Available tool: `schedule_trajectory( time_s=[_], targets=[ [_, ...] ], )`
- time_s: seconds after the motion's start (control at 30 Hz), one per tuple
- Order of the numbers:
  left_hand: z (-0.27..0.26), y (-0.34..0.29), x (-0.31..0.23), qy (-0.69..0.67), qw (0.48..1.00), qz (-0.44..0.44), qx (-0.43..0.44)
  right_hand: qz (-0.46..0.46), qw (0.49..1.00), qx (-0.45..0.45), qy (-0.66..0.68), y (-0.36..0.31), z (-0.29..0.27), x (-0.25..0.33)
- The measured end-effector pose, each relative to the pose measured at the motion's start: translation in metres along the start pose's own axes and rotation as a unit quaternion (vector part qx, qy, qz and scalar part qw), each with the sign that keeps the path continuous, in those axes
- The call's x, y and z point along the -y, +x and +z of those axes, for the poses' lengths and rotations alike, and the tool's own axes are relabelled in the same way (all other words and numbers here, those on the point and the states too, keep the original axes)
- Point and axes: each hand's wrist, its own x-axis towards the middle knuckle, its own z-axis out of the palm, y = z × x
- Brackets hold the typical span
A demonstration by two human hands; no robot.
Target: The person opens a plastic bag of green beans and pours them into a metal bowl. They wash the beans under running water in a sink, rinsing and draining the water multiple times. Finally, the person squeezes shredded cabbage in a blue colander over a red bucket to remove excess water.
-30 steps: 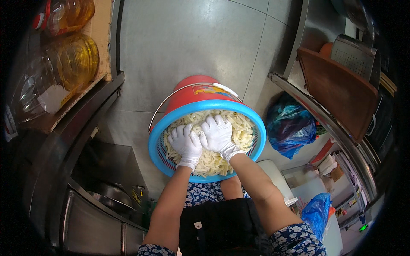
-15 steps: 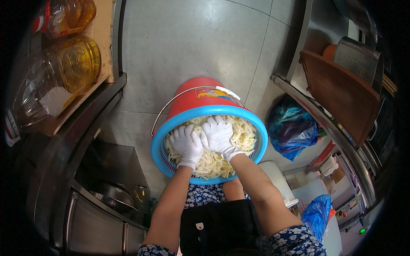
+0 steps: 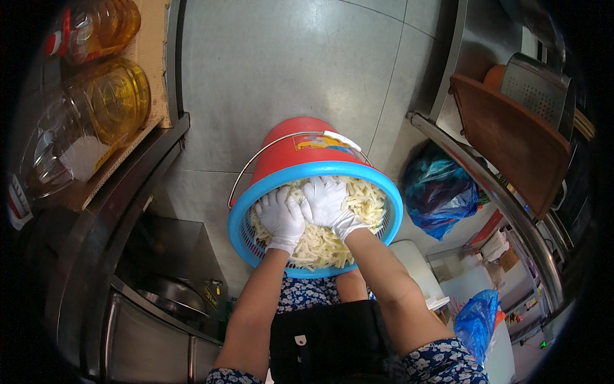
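Observation:
A blue plastic basket (image 3: 395, 217) sits at the mouth of a red bucket (image 3: 281, 148), tilted toward me. Pale, shredded vegetable strips (image 3: 326, 248) fill it. Both hands wear white gloves and press down on the strips side by side, thumbs close together. My left hand (image 3: 281, 217) lies palm down with its fingers spread, the tips partly sunk among the strips. Flat on the heap, a little farther from me, my right hand (image 3: 327, 202) has its fingers stretched out. Neither hand visibly grips anything; the palms are hidden.
Large oil bottles (image 3: 118, 96) stand on cardboard at the upper left. Below them, a metal pan (image 3: 173, 296) rests on a shelf. Along the right, a metal rack (image 3: 511, 208) bears a brown board (image 3: 511, 144). A blue plastic bag (image 3: 441, 192) lies beside the bucket.
Both hands stay pressed on the strips with almost no shift. The basket and bucket appear very slightly lower and farther right in the picture.

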Motion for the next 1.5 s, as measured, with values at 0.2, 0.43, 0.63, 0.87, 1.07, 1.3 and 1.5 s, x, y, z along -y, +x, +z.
schedule_trajectory(
  time_s=[0.2,0.43,0.63,0.87,1.07,1.3,1.5],
  targets=[
    [0.0,0.004,0.001,-0.015,1.0,-0.003,0.006,-0.01,0.999,-0.036,0.003,0.003,0.003,-0.001],
    [-0.001,0.009,0.004,-0.013,1.0,0.014,0.001,-0.021,0.998,-0.054,-0.016,0.003,0.008,-0.004],
    [-0.002,0.014,0.003,-0.021,0.999,0.024,-0.022,-0.014,0.999,-0.049,-0.018,0.003,0.01,-0.004],
    [0.002,0.011,0.005,-0.026,1.0,-0.012,-0.001,-0.01,1.0,-0.01,0.022,0.006,0.008,-0.006],
    [-0.009,0.019,0.0,-0.034,0.996,-0.07,0.042,0.026,1.0,-0.011,0.009,0.016,-0.004,0.008],
    [-0.062,0.016,-0.019,0.117,0.988,-0.028,0.098,0.138,0.989,-0.035,0.031,-0.019,-0.053,0.073],
    [-0.081,0.045,-0.005,0.122,0.956,0.235,0.127,0.335,0.897,-0.238,0.162,-0.107,-0.054,0.076]
  ],
)
